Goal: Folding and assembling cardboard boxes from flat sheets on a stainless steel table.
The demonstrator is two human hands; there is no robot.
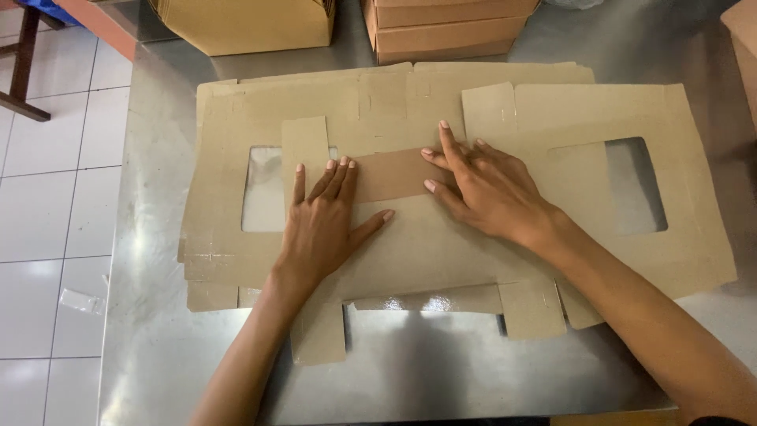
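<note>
A flat brown cardboard box blank [410, 244] with window cut-outs lies spread on a steel table [441, 371]. My left hand [325, 225] presses flat on it, fingers apart, fingertips at the left end of a darker folded strip [390, 175]. My right hand [485, 188] rests on the strip's right end, fingers spread and pointing up-left. Neither hand grips anything. A second blank [694, 237] lies partly under the first, reaching to the right.
Assembled cardboard boxes [248, 24] [445, 31] stand at the table's far edge, another at the far right [745, 55]. White tiled floor [47, 205] lies left of the table, with a clear scrap [81, 300] on it.
</note>
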